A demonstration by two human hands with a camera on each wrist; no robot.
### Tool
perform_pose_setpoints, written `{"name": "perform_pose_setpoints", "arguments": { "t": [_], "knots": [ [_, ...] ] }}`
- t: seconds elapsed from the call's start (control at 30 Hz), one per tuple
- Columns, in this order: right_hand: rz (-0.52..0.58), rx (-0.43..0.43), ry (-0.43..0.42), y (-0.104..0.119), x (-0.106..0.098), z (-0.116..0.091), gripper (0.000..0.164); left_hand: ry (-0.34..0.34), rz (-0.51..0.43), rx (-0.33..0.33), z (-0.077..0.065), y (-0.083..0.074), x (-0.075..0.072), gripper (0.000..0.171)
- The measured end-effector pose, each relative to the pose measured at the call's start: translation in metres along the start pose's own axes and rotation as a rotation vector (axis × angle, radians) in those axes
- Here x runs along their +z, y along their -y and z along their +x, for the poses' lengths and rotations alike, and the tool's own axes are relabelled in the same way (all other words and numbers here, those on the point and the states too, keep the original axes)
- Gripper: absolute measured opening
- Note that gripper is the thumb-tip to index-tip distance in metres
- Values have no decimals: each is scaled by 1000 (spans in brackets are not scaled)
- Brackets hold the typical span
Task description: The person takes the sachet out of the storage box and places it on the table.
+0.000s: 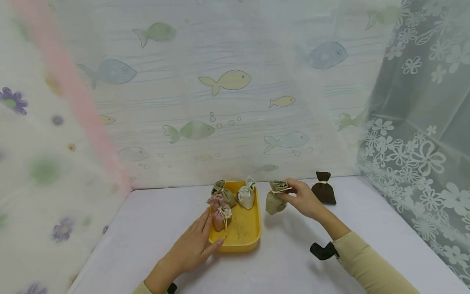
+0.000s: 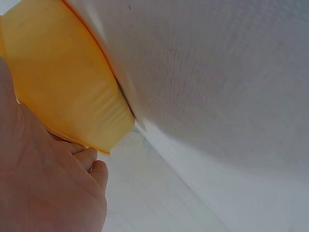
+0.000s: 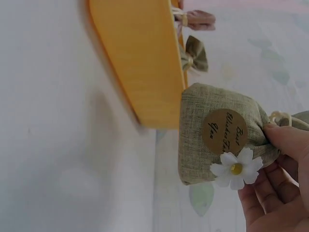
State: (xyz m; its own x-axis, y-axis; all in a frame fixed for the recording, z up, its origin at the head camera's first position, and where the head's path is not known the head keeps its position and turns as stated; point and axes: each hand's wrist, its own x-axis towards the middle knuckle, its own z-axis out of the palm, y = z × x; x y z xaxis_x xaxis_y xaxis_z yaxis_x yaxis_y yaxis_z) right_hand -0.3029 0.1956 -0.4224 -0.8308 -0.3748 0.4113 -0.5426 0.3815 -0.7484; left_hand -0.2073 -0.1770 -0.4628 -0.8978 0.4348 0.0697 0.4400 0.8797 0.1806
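Note:
My right hand [image 1: 302, 199] pinches a green-grey drawstring pouch [image 1: 275, 201] by its gathered neck, above the table just right of a yellow tray [image 1: 253, 245]. In the right wrist view, this pouch [image 3: 198, 135] bears a round paper label [image 3: 224, 131] and a white flower [image 3: 236, 169]. With straight fingers, my left hand [image 1: 192, 243] rests along the tray's left side; in the left wrist view, its fingertips lie at the tray rim. Inside the tray are a pink pouch [image 1: 219, 220], an olive pouch [image 1: 228, 198] and a white pouch [image 1: 246, 198].
A dark brown pouch [image 1: 324, 192] stands on the white table [image 1: 286, 261], behind and right of my right hand. A fish-patterned curtain [image 1: 235, 110] hangs along the back edge. Flowered sheets close off both sides.

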Motion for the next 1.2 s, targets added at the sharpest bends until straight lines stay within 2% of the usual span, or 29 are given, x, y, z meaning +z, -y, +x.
{"name": "perform_pose_setpoints", "arguments": {
  "t": [0.53, 0.73, 0.97, 1.2],
  "knots": [
    [-90, 67, -106, -39, -17, -6, 18, -8, -7, 8, 2, 3, 4, 89],
    [-145, 138, -130, -46, -22, -7, 21, -20, -6, 15, 2, 4, 7, 89],
    [-197, 141, -204, -55, -24, -6, 15, -27, -5, 16, 3, 6, 8, 89],
    [-253, 203, -296, -63, -22, -5, 17, -19, -9, 7, 2, 6, 9, 89]
  ]
}}
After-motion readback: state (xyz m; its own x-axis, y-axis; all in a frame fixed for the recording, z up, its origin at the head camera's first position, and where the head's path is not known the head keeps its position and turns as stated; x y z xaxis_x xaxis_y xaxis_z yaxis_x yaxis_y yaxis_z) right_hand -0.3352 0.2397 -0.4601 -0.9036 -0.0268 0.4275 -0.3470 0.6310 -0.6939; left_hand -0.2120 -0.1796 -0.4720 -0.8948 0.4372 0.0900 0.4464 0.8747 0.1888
